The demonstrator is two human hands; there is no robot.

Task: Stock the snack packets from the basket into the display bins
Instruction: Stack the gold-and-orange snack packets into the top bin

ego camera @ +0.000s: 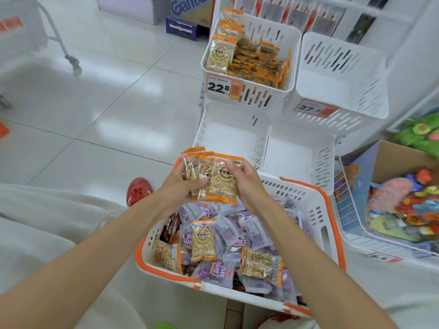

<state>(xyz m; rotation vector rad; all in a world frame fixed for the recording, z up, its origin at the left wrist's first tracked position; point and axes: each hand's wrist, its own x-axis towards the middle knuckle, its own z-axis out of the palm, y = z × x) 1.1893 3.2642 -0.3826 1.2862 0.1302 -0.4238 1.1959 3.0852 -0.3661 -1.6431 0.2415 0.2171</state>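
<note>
Two raised hands, left [183,187] and right [248,184], clutching packets [222,185].

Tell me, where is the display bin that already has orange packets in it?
In the head view, the part-filled bin sits upper centre, at the rack's top left. It carries the 22.8 price tag, with an empty bin to its right.

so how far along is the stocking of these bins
Early on. Done: the upper left bin holds a pile of orange packets. In hand: the left hand and right hand grip a stack of the same kind above the basket. Left: the basket holds many purple packets and a few loose orange ones, and the upper right bin, lower left bin and lower right bin are bare.
</note>
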